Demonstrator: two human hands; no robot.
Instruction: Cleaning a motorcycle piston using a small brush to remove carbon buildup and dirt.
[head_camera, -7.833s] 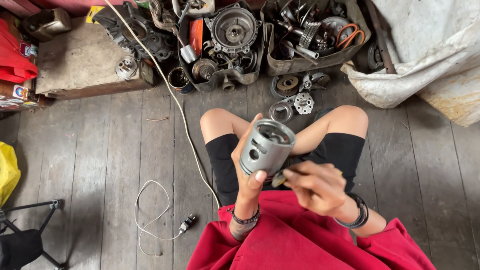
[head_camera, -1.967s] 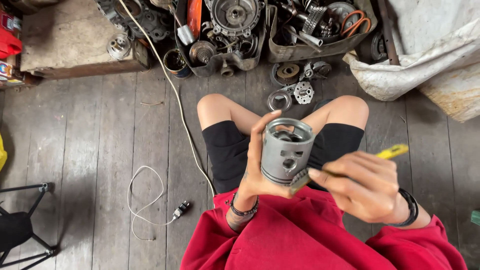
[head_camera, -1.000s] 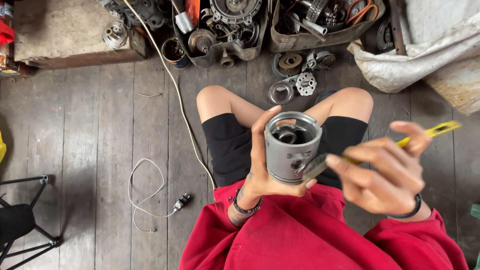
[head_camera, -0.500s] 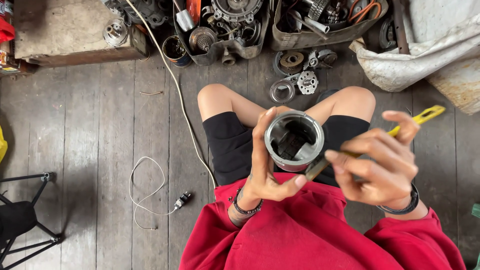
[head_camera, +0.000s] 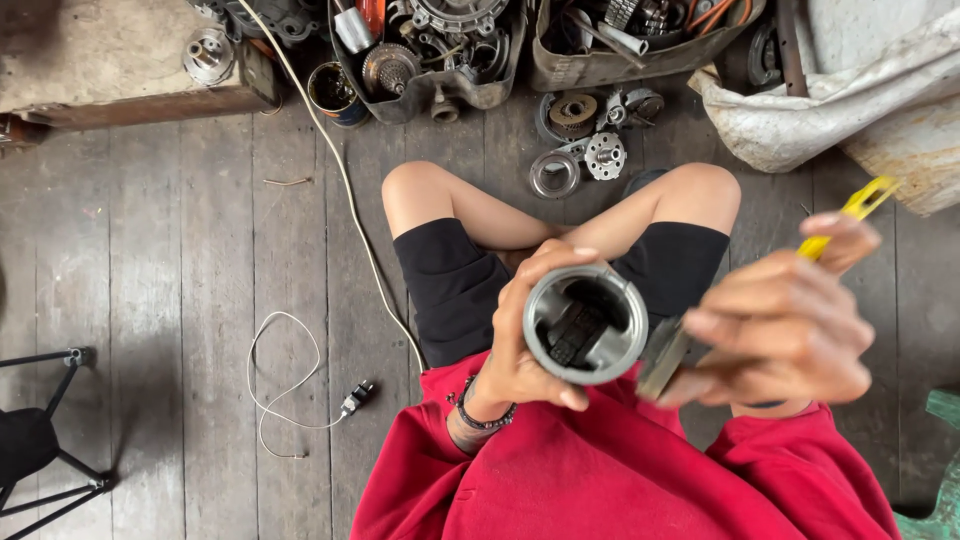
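My left hand (head_camera: 525, 355) grips a grey metal piston (head_camera: 586, 322) over my lap, its hollow open end turned up toward the camera. My right hand (head_camera: 785, 325) holds a yellow-handled scraper (head_camera: 845, 215). The flat metal blade of the scraper (head_camera: 662, 358) lies against the piston's right side. I sit cross-legged on a plank floor in black shorts and a red shirt.
Trays of oily engine parts (head_camera: 440, 50) lie beyond my knees, with loose gears and rings (head_camera: 590, 160) on the floor. A white cable (head_camera: 340, 190) runs to a plug (head_camera: 357, 397) on the left. A white sack (head_camera: 850, 90) sits at the right, a wooden platform (head_camera: 110, 60) at the left.
The piston has tipped so its open end faces the camera. My right hand with the scraper has shifted lower and closer against the piston's side.
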